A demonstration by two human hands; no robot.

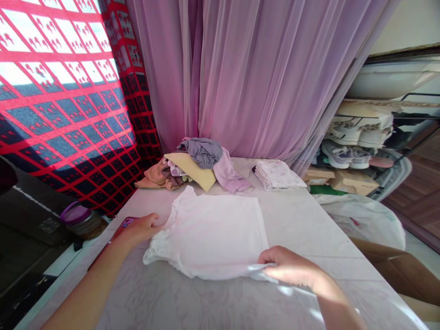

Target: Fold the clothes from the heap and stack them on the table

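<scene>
Task thing: white cotton short-sleeved T-shirt (209, 233), flat on the surface, cloth bunched at the near left corner.
Left grip: left hand (139, 230), released, fingers loosely spread, fingertips touching the T-shirt's left edge.
Right grip: right hand (288, 266), grasping the T-shirt's near hem, a fold of cloth pinched in the fingers.
Count: one T-shirt, one loose heap of clothes, one folded stack, two pairs of shoes, two cardboard boxes.
Beyond the T-shirt: loose heap of grey, cream, peach and lilac clothes (192, 165); folded stack of white printed cloth (278, 175); sheer purple curtain (268, 78).
Left of the T-shirt: dark red smartphone (125, 225) under the left hand; glass jar with purple lid (77, 220); red-and-navy grid-patterned curtain (65, 105).
Right of the T-shirt: white shoes (357, 135); lilac-grey shoes (340, 156); cardboard boxes (354, 181); white plastic sack (364, 220).
Surface: pale veined sheet-like top (206, 302), tabletop or mattress, impossible to tell which.
</scene>
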